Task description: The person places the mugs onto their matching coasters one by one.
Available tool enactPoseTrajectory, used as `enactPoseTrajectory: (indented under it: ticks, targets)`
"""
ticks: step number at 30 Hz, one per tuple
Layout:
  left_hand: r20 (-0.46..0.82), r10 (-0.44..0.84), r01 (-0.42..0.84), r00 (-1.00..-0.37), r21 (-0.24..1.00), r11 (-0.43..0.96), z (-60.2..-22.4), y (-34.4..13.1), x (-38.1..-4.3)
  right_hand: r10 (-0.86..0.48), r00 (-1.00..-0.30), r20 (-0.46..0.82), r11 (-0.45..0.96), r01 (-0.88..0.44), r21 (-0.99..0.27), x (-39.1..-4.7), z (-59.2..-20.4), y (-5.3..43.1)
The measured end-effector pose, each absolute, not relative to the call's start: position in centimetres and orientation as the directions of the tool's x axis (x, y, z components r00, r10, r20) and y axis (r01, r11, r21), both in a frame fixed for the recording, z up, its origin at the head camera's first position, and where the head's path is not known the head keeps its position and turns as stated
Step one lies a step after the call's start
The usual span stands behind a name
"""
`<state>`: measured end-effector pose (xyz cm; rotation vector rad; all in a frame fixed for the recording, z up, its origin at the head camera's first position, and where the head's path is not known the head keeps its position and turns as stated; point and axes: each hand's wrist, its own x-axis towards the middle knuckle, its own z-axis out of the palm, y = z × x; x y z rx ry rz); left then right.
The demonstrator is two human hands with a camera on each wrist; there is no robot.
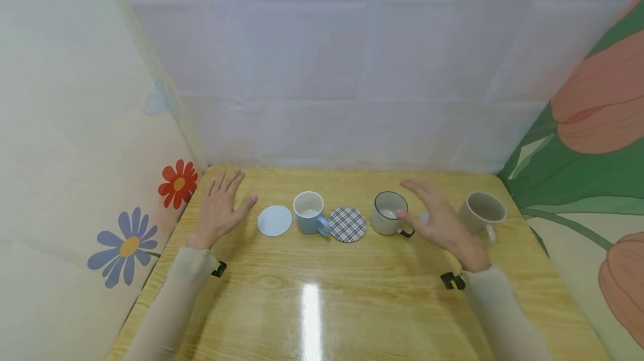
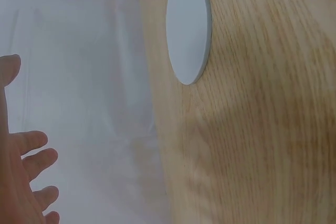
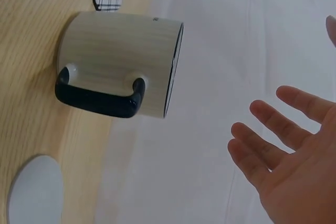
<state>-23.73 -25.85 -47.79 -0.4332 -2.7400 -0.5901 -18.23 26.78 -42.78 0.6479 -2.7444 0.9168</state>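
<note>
My left hand point(image 1: 218, 210) hovers with fingers spread, left of a pale blue round coaster point(image 1: 274, 221), holding nothing. In the left wrist view its fingertips point(image 2: 39, 162) are apart from the white-looking coaster point(image 2: 188, 27). My right hand point(image 1: 440, 221) is held above the table, fingers extended, beside a cream mug with a dark rim and dark handle point(image 1: 386, 218). A gap separates that hand from the mug point(image 3: 118, 61) in the right wrist view. Partly hidden under the right hand lies a pale round coaster point(image 3: 37, 192).
A blue mug point(image 1: 308, 221) stands between the pale blue coaster and a plaid coaster point(image 1: 347, 224). Far right is a beige mug point(image 1: 480, 213), its handle toward the front. A white sheet point(image 1: 342, 70) hangs behind the wooden table point(image 1: 251, 305); printed flower panels flank it.
</note>
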Motion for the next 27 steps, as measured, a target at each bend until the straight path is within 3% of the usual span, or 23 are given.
enactPoseTrajectory:
  ticks: [15, 27]
  targets:
    - [0.284, 0.271, 0.368, -0.92, 0.382, 0.848, -49.2, -25.5, -22.7, -0.399, -0.83, 0.39, 0.658, -0.555, -0.508, -17.9, -43.6, 25.0]
    - [0.272, 0.279, 0.374, -0.921, 0.416, 0.829, -50.6, -25.3, -22.2, -0.4, -0.82, 0.41, 0.58, -0.573, -0.579, -17.9, -44.7, 23.7]
